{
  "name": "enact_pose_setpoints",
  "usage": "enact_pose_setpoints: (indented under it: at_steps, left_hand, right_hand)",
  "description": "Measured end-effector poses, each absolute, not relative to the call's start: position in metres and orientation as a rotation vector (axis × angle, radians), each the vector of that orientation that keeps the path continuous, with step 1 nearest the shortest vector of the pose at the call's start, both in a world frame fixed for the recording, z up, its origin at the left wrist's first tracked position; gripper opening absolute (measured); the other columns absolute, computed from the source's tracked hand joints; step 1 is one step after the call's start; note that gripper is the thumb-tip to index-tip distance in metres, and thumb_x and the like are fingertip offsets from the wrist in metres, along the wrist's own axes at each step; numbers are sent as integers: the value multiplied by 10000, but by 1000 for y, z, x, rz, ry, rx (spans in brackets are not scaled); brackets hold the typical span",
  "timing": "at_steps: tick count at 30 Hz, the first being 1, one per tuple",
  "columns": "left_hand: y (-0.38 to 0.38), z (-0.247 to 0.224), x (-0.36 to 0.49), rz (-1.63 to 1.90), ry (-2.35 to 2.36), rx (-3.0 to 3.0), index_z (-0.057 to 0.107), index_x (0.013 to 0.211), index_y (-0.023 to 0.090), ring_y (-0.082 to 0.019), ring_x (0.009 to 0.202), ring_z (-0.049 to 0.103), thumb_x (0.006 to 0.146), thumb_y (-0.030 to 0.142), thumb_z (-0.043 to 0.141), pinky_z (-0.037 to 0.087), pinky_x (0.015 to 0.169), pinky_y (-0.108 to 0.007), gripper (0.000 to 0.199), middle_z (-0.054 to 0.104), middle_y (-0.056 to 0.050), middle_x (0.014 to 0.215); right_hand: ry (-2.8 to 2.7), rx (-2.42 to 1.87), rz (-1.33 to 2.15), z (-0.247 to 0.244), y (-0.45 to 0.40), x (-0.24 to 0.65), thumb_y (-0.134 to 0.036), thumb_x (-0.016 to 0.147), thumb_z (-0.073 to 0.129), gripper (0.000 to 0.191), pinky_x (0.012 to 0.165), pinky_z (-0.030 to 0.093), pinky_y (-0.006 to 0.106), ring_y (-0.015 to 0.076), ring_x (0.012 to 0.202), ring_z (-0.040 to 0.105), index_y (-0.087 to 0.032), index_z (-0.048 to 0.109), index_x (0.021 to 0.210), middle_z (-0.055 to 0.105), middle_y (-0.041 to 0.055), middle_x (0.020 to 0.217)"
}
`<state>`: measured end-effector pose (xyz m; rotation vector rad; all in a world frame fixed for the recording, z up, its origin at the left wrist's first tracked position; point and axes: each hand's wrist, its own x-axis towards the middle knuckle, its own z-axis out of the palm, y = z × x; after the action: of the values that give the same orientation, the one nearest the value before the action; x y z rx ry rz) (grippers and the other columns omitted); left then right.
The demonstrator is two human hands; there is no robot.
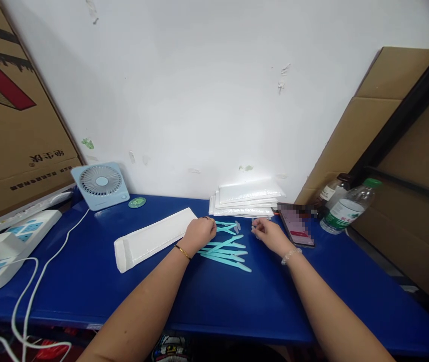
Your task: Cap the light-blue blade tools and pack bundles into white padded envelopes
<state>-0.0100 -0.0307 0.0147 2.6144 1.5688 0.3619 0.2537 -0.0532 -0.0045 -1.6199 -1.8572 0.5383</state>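
Note:
My left hand (199, 235) is closed over slim turquoise sticks (225, 224) shaped like eyebrow razors, with small greyish pieces at their tips. Just below it, several more turquoise sticks (229, 256) lie fanned out on the blue table, tips to the right. Across a small gap, my right hand (269, 234) pinches a small translucent greyish piece (253, 227) between thumb and fingers. The fingers partly hide that piece. A white padded envelope (154, 240) lies flat, its far end beside my left hand.
A stack of white padded envelopes (246, 198) sits against the wall. Right of my right hand are a phone (295, 229), a green-capped bottle (346, 213) and a dark bottle (331, 193). At left stand a blue fan (101, 183) and a power strip (29, 236) with cables.

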Motion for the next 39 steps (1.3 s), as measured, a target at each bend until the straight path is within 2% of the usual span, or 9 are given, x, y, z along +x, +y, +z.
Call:
enact_pose_setpoints:
  at_steps: [2,5,8,14,21,39]
  left_hand:
    - [-32,16,-10,420,1516,2525,560,778,173,-183,652,584,876,254,378,380,582,-272,222,624,-68,753]
    - [-34,16,-10,509,1412,2384,531,864,177,-161,626,552,903,271,338,372,561,-258,218,608,-44,738]
    - [-35,17,-9,581,1289,2299,515,878,185,-147,640,529,914,290,314,392,586,-253,229,594,-22,746]
    - [-38,19,-8,594,1194,2247,524,860,195,-145,663,518,908,351,339,393,585,-247,247,579,-4,734]
    - [-38,20,-9,621,1197,2243,526,849,193,-142,642,507,908,382,338,375,568,-246,274,574,-4,723]
    - [-37,17,-9,594,1184,2244,529,856,197,-137,619,482,895,371,353,357,564,-242,251,558,6,705]
  right_hand:
    - [-1689,-1473,697,-2,-53,253,-333,795,568,187,589,459,269,151,615,585,-191,589,916,599,1,675]
    - [-1475,-1278,876,5,-56,246,-418,747,645,277,546,457,248,149,634,597,-184,600,889,604,11,692]
    - [-1321,-1170,999,12,-61,237,-421,667,734,353,505,437,224,130,596,589,-179,606,890,591,-7,662]
    - [-1193,-1105,1220,14,-65,230,-420,644,770,342,464,430,201,106,508,574,-181,562,772,582,-27,572]
    - [-1211,-1108,1159,7,-63,230,-467,699,718,352,363,344,184,99,408,539,-190,503,727,596,-25,556]
    - [-1379,-1172,984,6,-66,224,-479,769,644,316,370,311,184,68,379,472,-192,515,736,565,-46,553]
